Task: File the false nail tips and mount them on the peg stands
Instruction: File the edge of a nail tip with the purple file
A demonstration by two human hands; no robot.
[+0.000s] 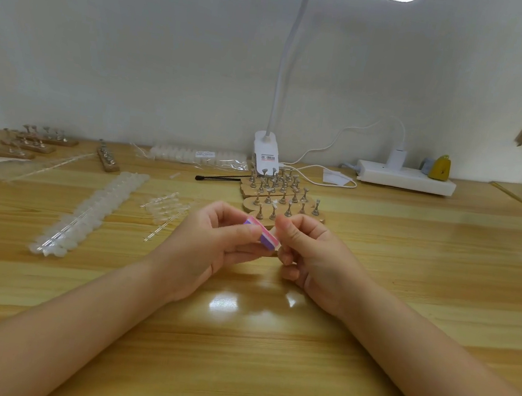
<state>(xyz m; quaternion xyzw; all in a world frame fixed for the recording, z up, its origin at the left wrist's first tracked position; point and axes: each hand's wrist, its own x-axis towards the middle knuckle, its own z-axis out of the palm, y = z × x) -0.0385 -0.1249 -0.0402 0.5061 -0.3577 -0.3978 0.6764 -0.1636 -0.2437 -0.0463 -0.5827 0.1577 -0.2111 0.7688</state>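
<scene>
Both hands are up over the middle of the wooden surface, meeting just in front of the peg stands. The left hand grips a small buffer block, pink and purple, thumb on top and fingers curled underneath, its far end pointing at the other hand. The right hand has thumb and forefinger pinched together right against that end of the block; there looks to be a clear nail tip in the pinch, though it is too small and pale to be sure. The other fingers of that hand are curled under.

Behind the hands, the stands sit in a tight cluster of wooden bases bristling with metal pegs, and one or two near pegs seem to carry something pale on top. To the left lies a long strip of tips, running diagonally, with a shorter sprue of clear ones beside it, nearer the hands. Further back a bagged strip lies along the wall. At far left, more stands sit apart from the rest. A black brush lies just left of the main cluster. The lamp is clipped at the back edge, its cable trailing to a white power strip on the right.
</scene>
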